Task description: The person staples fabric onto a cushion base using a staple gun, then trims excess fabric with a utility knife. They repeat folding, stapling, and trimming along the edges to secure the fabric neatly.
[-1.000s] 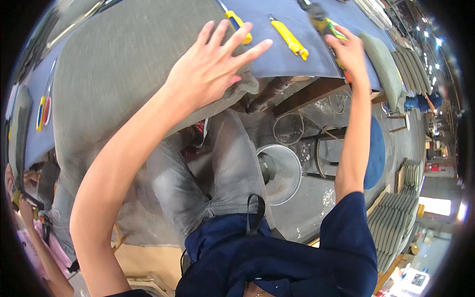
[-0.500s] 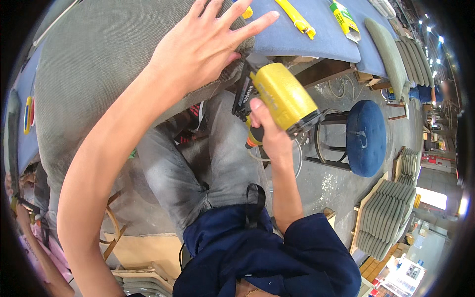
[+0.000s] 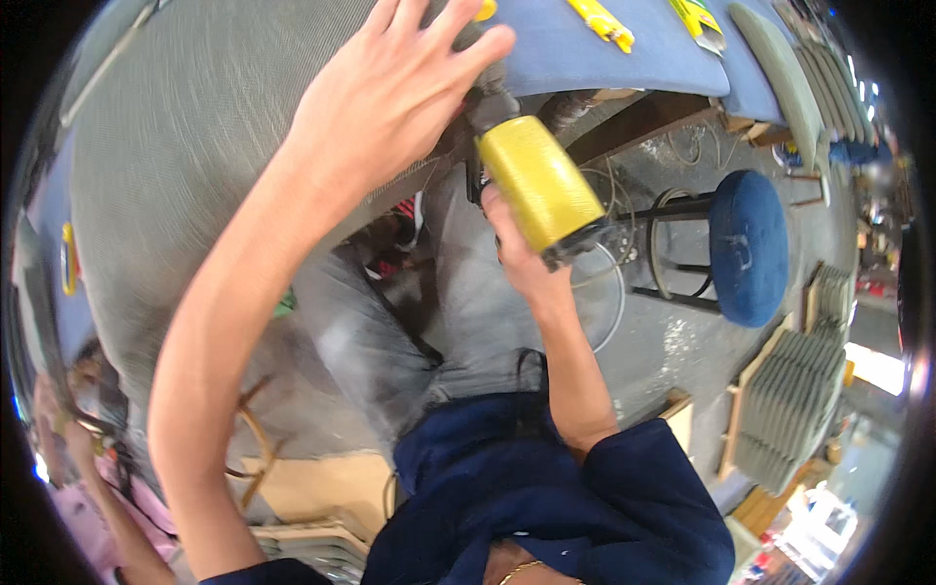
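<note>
closed around a yellow-and-black power tool (image 3: 542,183), your right hand (image 3: 526,255) holds it tilted, right by the edge of the grey cushion (image 3: 205,127), where your left hand (image 3: 385,97) rests, fingers spread wide

From the person's head, the left fisheye looks steeply down over the left hand (image 3: 385,93) and right hand (image 3: 524,255), near enough that both forearms (image 3: 255,244) show, wide enough to take in floor (image 3: 673,336) right of the hands and thighs (image 3: 361,341) below them
</note>
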Motion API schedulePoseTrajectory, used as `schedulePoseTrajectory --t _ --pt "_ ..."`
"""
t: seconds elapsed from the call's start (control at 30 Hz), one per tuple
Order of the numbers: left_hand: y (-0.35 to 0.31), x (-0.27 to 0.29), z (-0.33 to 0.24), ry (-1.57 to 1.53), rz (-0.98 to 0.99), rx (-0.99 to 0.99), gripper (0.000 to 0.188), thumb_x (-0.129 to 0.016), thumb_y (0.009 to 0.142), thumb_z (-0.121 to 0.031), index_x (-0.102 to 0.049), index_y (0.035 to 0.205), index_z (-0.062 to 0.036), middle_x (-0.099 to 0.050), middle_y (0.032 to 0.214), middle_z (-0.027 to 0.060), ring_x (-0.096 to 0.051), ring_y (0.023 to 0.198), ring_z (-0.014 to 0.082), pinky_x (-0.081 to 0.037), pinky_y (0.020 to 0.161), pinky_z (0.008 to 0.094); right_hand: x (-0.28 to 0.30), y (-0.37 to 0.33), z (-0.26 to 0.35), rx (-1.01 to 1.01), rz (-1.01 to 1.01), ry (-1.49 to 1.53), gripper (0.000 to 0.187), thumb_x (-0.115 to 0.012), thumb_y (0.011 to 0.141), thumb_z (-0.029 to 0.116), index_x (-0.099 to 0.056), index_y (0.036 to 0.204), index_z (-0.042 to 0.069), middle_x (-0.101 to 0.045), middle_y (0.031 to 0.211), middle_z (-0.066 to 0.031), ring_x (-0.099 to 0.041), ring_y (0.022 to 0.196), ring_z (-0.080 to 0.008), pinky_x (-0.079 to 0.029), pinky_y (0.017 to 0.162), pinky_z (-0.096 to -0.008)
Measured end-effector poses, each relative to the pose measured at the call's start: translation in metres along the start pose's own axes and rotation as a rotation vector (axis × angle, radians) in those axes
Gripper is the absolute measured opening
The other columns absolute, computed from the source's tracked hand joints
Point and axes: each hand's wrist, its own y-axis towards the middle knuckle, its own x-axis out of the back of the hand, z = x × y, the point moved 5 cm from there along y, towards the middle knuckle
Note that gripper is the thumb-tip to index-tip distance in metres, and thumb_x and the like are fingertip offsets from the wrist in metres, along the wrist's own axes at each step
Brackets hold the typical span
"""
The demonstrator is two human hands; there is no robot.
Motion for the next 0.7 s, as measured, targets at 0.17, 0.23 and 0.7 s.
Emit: schedulePoseTrajectory --t 0.17,0.23,0.7 --pt "-0.001 -0.005 0.007 -0.058 -0.071 0.009 0.072 -0.075 0.08 -0.005 -0.045 0.144 -0.0099 -0.038 0.155 0.0214 -0.039 0.144 0.0456 -0.033 0.122 0.0529 -0.004 0.021 0.024 0.294 -0.087 -0.004 0.039 -0.086 0.078 0.012 -0.07 0.111 -0.002 -0.075 0.094 -0.0143 -0.073 0.082 -0.0313 -0.055 0.075 -0.0374" --pt "0.004 -0.002 0.004 -0.048 -0.074 -0.008 0.072 -0.075 0.08 -0.005 -0.044 0.145 -0.0099 -0.038 0.155 0.0213 -0.039 0.144 0.0457 -0.033 0.122 0.0531 0.003 0.024 0.034 0.244 -0.068 0.048 0.04 -0.086 0.079 0.013 -0.069 0.113 -0.001 -0.075 0.095 -0.0143 -0.073 0.086 -0.0309 -0.054 0.079 -0.0372" --pt "0.009 -0.001 -0.003 -0.095 0.019 0.02 0.075 -0.067 0.069 0.009 -0.049 0.139 -0.0078 -0.036 0.157 0.0188 -0.034 0.148 0.0454 -0.032 0.123 0.0538 0.006 0.021 0.028 0.238 -0.034 0.115 0.029 -0.083 0.085 0.021 -0.075 0.108 0.004 -0.077 0.096 -0.0096 -0.072 0.084 -0.0265 -0.051 0.081 -0.0355"
